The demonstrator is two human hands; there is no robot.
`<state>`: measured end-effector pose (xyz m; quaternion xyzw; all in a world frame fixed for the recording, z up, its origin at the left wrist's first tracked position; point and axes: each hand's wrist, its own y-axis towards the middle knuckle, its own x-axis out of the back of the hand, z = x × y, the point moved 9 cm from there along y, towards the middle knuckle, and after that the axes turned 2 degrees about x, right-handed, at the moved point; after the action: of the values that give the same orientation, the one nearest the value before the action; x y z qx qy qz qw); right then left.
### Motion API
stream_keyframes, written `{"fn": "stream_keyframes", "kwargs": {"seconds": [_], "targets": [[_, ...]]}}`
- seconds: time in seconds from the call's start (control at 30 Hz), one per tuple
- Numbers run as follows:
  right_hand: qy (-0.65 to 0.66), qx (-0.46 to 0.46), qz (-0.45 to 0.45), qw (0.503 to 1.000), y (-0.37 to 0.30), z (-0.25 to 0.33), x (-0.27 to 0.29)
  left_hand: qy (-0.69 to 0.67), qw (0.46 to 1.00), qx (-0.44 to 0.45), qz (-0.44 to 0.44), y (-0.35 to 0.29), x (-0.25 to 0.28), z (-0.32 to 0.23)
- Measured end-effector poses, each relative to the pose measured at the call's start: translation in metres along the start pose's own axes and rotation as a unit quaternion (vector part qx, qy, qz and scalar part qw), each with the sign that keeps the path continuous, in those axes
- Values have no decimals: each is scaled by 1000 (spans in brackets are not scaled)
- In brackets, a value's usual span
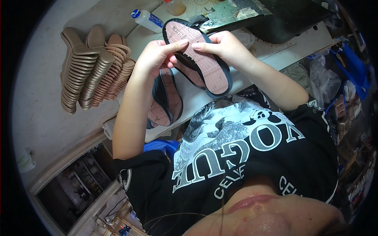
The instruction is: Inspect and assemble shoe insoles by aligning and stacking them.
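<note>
A dark-edged shoe insole (214,70) is held up over the table, its pinkish, finely lined underside facing me. My left hand (157,57) grips its left edge near the middle, thumb pressed on the pink face. From the other edge, my right hand (230,49) grips it too, its thumb tip close to the left one. The fingers behind the insole are mostly hidden. Part of another pink piece (189,71) shows behind it. Below my left hand, similar dark-edged pink insoles (172,96) lie overlapping on the table.
Rows of closely stacked bronze (78,78) and pink (118,67) shoe pieces stand at the left. A blue-capped bottle (147,20) and a bottle of amber liquid (176,7) are at the back. A messy green board (232,15) lies on the white table (281,57). Clear plastic bags (321,72) hang at right.
</note>
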<state>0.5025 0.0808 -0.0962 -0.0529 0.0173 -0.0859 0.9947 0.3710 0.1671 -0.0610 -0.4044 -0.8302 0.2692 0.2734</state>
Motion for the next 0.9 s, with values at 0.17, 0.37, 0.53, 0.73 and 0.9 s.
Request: {"fn": "stream_keyframes", "kwargs": {"seconds": [0.17, 0.37, 0.53, 0.73, 0.9], "targets": [[124, -55, 30, 990, -11, 4, -2, -74, 995, -15, -64, 4, 8, 2], [217, -166, 150, 950, -80, -4, -24, -113, 990, -30, -78, 12, 18, 1], [248, -114, 55, 961, -73, 12, -29, -98, 992, -27, -74, 18, 22, -11], [296, -74, -56, 951, -56, 21, -23, 130, 990, 33, -46, 43, 64, -14], [288, -54, -80, 953, -35, 21, -17, 420, 796, -372, -227, 18, 59, -114]]}}
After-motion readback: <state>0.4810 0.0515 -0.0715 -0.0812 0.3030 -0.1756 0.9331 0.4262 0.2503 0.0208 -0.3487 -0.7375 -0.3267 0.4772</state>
